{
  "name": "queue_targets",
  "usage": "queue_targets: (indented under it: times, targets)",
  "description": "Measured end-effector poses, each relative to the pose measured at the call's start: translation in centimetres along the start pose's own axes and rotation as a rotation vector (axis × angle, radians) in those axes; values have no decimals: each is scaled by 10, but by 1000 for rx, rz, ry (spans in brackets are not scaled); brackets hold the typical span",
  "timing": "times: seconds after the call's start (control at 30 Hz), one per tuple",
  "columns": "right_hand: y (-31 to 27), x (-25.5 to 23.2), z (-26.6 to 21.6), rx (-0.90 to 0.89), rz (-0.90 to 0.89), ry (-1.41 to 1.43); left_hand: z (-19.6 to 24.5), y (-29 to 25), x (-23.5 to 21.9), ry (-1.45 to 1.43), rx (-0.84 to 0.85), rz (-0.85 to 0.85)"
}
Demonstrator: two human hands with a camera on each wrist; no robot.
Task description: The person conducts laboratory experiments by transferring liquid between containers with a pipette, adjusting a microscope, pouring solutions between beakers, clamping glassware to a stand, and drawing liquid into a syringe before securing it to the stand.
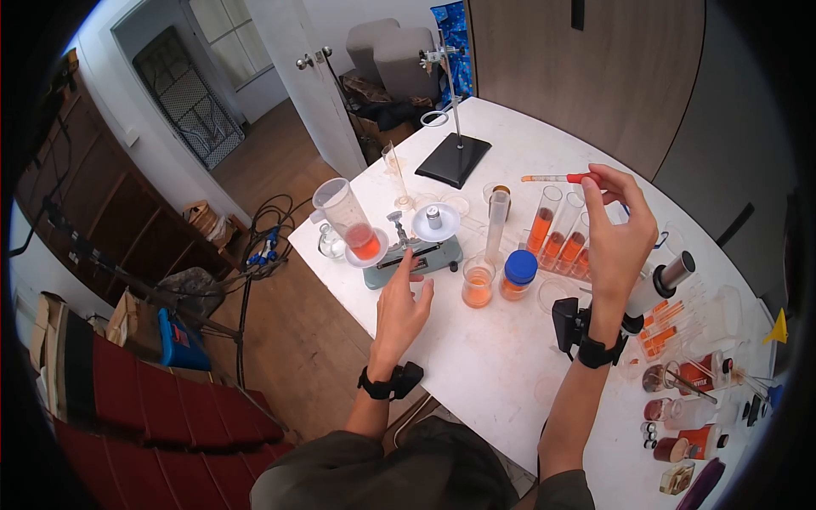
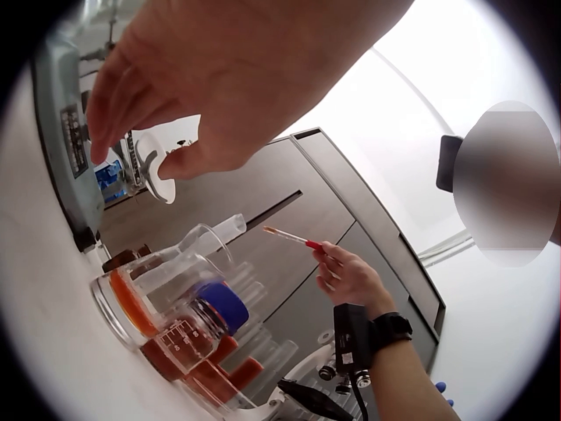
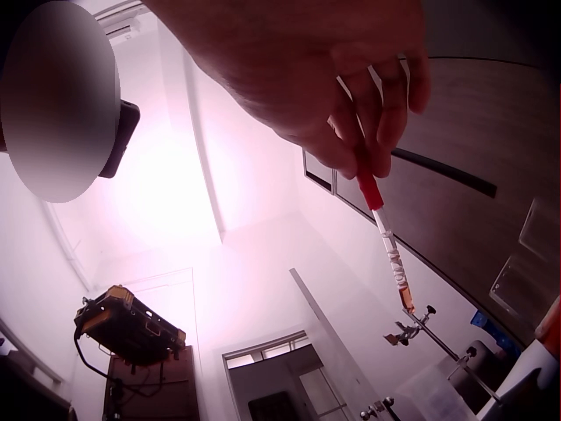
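My right hand (image 1: pixel 622 225) pinches the red bulb of a dropper (image 1: pixel 552 178), held nearly level above the test tubes, with orange liquid near its tip. In the right wrist view the dropper (image 3: pixel 392 250) shows its clear, marked tube. My left hand (image 1: pixel 403 310) has its fingers extended at the front of a balance scale (image 1: pixel 442 255); whether it touches the scale I cannot tell. A plastic beaker (image 1: pixel 344 212) of red liquid stands on the left pan, and a metal weight (image 1: pixel 434 218) on the right pan. Orange liquid fills part of a beaker (image 1: pixel 478 286) beside a blue-capped bottle (image 1: pixel 518 274).
Several test tubes of orange liquid (image 1: pixel 541 228) stand behind the bottle, near a tall cylinder (image 1: pixel 495 225). A ring stand (image 1: pixel 454 160) is at the table's back. A microscope (image 1: pixel 659 285), jars and glassware crowd the right side. A glass flask (image 1: pixel 331 243) sits left of the scale.
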State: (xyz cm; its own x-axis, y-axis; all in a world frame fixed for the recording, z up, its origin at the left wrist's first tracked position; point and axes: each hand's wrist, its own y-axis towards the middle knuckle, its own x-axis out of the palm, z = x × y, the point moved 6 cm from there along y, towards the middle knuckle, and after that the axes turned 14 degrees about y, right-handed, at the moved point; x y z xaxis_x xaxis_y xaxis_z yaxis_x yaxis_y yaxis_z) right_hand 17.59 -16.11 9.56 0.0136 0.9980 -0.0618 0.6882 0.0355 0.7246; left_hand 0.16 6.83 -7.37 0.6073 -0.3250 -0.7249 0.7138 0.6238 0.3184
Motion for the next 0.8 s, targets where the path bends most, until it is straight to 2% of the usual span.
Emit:
queue_targets:
  times: [0.2, 0.8]
  targets:
    - [0, 0, -1, -7, 4, -7, -1, -2, 0, -3, -27, 24]
    - [-1, 1, 1, -6, -7, -14, 1, -3, -3, 74, 67, 66]
